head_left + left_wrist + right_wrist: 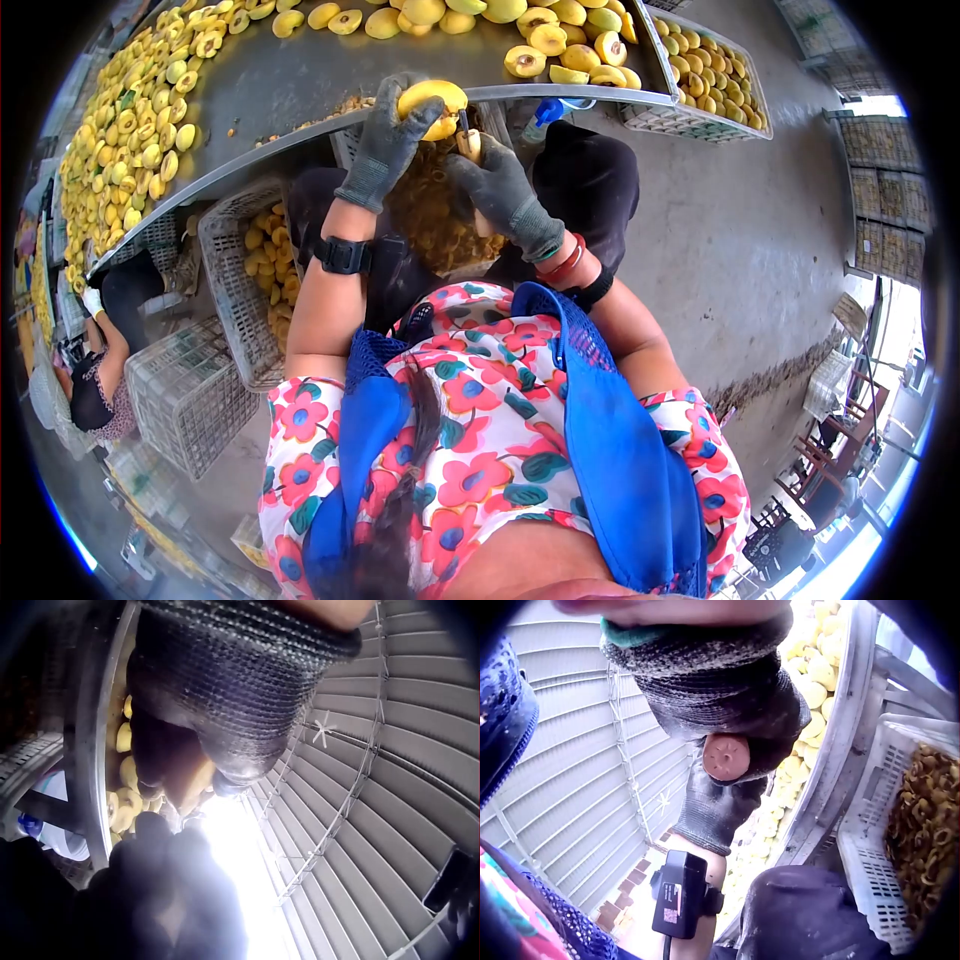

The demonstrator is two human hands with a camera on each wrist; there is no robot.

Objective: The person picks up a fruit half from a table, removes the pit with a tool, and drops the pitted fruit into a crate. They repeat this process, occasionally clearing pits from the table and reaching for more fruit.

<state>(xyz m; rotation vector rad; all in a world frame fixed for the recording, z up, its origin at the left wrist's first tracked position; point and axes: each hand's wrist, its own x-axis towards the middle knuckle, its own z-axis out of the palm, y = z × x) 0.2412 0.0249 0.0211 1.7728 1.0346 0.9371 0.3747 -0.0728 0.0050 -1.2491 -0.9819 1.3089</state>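
Observation:
In the head view, my gloved left hand (382, 145) grips a yellow peach (432, 97) over the front edge of the metal table. The peach looks split, with a gap along its right side. My gloved right hand (508, 195) holds a pitting knife by its wooden handle (470, 146), its dark blade upright right at the peach. The right wrist view shows the round butt of the handle (726, 757) poking out of the right fist. Glare and the gloves hide most of the fruit in the left wrist view, where the left hand (217, 694) fills the top.
Halved peaches (548, 40) and a large heap (125, 150) lie on the metal table (290, 75). Below my hands stands a white crate (866, 862) of brown scraps (930, 825). Peach crates (690, 120) (225, 270) flank me. Another person (100, 375) works at left.

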